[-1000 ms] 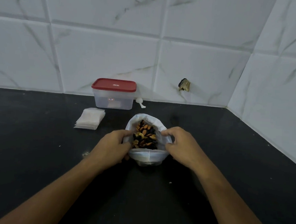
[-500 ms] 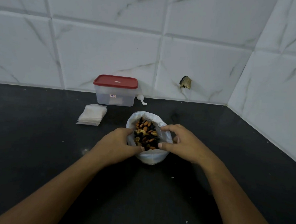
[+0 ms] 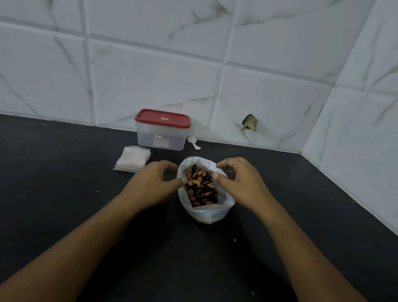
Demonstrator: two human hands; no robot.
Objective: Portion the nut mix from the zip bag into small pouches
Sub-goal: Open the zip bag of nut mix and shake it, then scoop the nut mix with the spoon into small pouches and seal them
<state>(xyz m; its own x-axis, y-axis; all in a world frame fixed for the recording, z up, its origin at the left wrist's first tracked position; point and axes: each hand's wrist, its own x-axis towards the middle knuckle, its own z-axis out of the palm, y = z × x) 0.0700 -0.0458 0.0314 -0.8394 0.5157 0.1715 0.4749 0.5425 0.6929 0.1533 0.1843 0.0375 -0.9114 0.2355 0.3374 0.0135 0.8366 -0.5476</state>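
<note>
Because the zip bag (image 3: 209,213) is thin, soft film with its mouth rolled down into a cuff, it will likely sag or tip if taken by one side only, and the nut mix (image 3: 201,188) heaped between the two thumbs makes it bottom-heavy and loose. It stands upright on the dark counter (image 3: 48,199). The left hand (image 3: 152,185) has its fingers curled, thumb tip nipping the cuff on its side. The right hand (image 3: 242,184) arches over the opposite cuff, forefinger at the far rim and thumb at the inner fold; I cannot tell whether it truly grips. The doubled cuff looks the best hold. Just beyond the left knuckles lies a stack of small pouches (image 3: 133,159), light and slippery by the look.
</note>
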